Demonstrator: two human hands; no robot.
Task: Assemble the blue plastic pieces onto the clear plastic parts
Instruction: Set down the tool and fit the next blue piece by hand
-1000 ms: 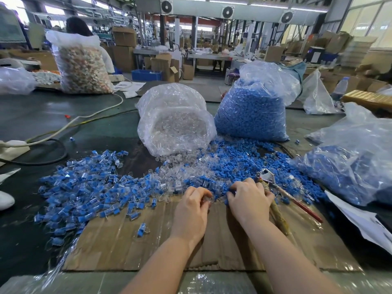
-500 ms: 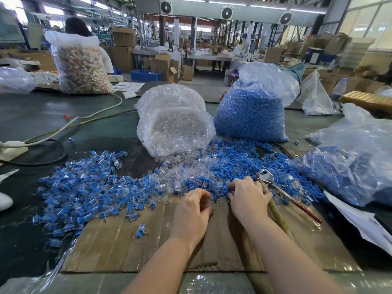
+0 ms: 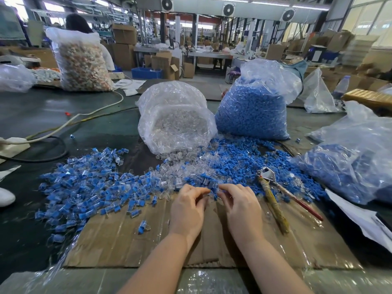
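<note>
Pinching a blue piece [image 3: 214,190] between my left hand [image 3: 187,209] and right hand [image 3: 240,205] at the loose pile's near edge; light, stiff, slippery, I judge—grip its sides.

Both hands [image 3: 214,205] and forearms bare, no sleeves visible.

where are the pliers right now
In the head view the pliers lie on the cardboard sheet, just right of the right hand, beside the loose blue pieces.
</note>
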